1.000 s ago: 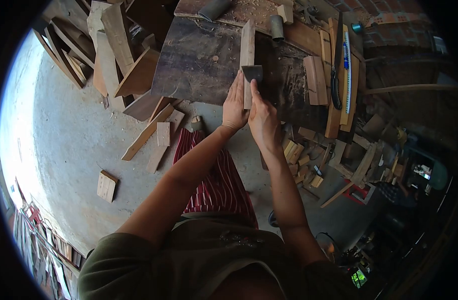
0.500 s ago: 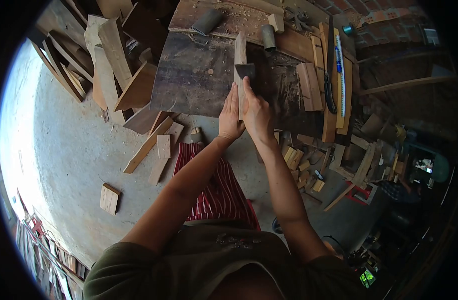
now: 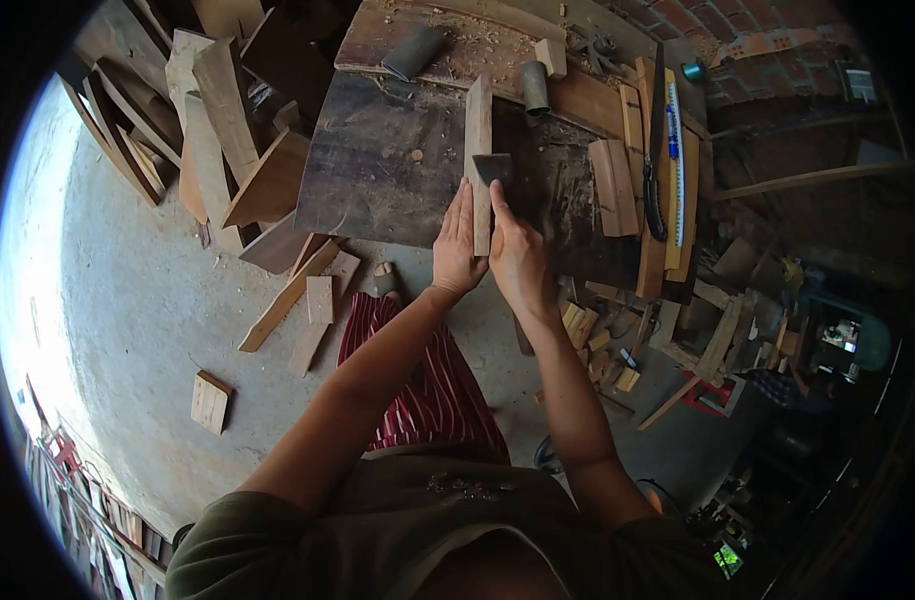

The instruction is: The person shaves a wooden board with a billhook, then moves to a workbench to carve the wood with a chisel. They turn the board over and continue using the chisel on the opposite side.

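Note:
A pale wooden strip [image 3: 480, 120] lies lengthwise on the dark work table, its near end close to the table's edge. My left hand [image 3: 460, 246] grips the near part of the strip, with straight fingers pressed together along its left side. From the right, my right hand [image 3: 519, 258] is closed at the strip, its index finger stretched onto a dark grey, slightly curved sheet that looks like sandpaper [image 3: 495, 168]. That sheet lies partly across the strip and juts out to its right. My right palm and thumb hide part of the grip.
On the table [image 3: 368, 150] are two curled grey pieces, a handsaw [image 3: 657, 150], a white ruler [image 3: 681, 190] and several wooden bars [image 3: 614, 187]. Boards [image 3: 228, 110] lean at the left. Wood offcuts [image 3: 212, 401] lie on the floor.
The dark sheet and my right hand have slid slightly toward me along the strip. My left hand stays on the strip; the whole view has shifted a little.

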Available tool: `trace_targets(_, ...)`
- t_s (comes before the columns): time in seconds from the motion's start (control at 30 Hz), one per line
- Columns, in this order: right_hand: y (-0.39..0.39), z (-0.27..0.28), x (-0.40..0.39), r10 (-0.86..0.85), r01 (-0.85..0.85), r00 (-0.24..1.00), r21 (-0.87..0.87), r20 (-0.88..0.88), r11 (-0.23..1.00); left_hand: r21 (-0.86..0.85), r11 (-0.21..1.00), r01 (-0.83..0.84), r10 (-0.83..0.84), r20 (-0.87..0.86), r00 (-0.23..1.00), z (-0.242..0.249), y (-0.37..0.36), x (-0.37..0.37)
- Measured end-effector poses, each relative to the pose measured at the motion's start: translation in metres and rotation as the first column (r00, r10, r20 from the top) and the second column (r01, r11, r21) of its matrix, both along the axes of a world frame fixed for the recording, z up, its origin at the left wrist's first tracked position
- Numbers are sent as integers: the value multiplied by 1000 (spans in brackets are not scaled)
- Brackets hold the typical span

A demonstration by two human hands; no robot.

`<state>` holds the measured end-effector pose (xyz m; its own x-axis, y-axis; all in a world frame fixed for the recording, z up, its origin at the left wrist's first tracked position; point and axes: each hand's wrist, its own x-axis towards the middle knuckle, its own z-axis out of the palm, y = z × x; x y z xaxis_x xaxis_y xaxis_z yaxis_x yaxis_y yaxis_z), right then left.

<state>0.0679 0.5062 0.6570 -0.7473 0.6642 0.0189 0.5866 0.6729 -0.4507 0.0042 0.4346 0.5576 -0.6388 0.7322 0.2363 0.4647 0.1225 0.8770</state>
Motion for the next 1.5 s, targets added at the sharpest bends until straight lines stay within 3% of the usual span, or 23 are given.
trace_targets(0.07, 24, 9, -34, -74, 79, 994, -68, 84, 995, -37, 999, -3, 1, -42, 999, -8, 0, 2)
trace_targets(0.13, 35, 6, -44, -72, 73, 997, -78, 20, 994, -21, 1000, -1, 0, -41, 999, -8, 1, 0)
trace_targets(0.2, 11, 3, -11, -29, 26, 996, 36, 89, 999, -1, 1000, -5, 5, -41, 999, -8, 3, -1)
trace_targets(0.43, 24, 13, -34, -60, 64, 991, -30, 121, 997, -54, 998, 9, -13, -66, 998, -3, 1, 3)
trace_targets(0.63, 1, 6, -3, -13, 14, 996, -4, 91, 1000, -43, 999, 14, -16, -41, 999, -1, 3, -1)
trace_targets(0.77, 34, 7, -40, -54, 54, 997, -1, 62, 999, -78, 997, 17, -22, -64, 998, -4, 3, 3)
trace_targets(0.93, 6, 5, -3, -38, 39, 996, -6, 75, 999, -61, 998, 8, -12, -61, 998, -3, 5, 1)
trace_targets(1.0, 6, 5, 4, -26, 28, 997, -27, 72, 999, -128, 992, 7, -13, -45, 999, 0, 5, 6)
trace_targets(1.13, 29, 13, -18, -66, 73, 994, -81, 91, 994, -143, 989, -26, 4, -152, 988, -2, 8, 7)
trace_targets(1.23, 9, 6, -1, -43, 43, 999, -35, 8, 998, -121, 992, -24, 7, -133, 991, -5, 10, 5)
trace_targets(1.37, 24, 9, -10, -63, 69, 994, -64, 92, 996, -156, 987, -22, 0, -137, 991, -4, 8, 12)
trace_targets(1.5, 20, 4, -7, -61, 62, 998, -28, 27, 998, -169, 985, -37, 6, -178, 984, -1, 10, 10)
